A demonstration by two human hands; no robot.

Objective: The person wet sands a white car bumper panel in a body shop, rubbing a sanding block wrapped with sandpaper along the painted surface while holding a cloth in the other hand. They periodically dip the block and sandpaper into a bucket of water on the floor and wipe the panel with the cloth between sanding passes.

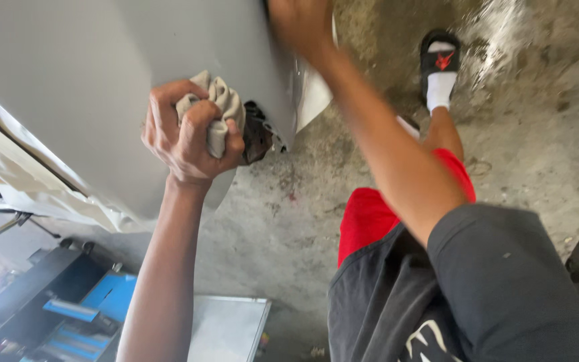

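Both hands meet the grey panel [68,87]: left hand [185,134], centre-left, has fingers [199,117] clenched around a crumpled cloth [226,104] pressed against it; right hand [299,23], top centre, is blurred, grip unclear.

Rough grey concrete floor [283,221], wet sheen top right; blue tool trolley [82,308] lower left, daylight

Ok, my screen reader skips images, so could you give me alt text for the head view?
A left hand presses a bunched grey rag against a grey panel, while the right hand grips the panel's edge, above a concrete floor.
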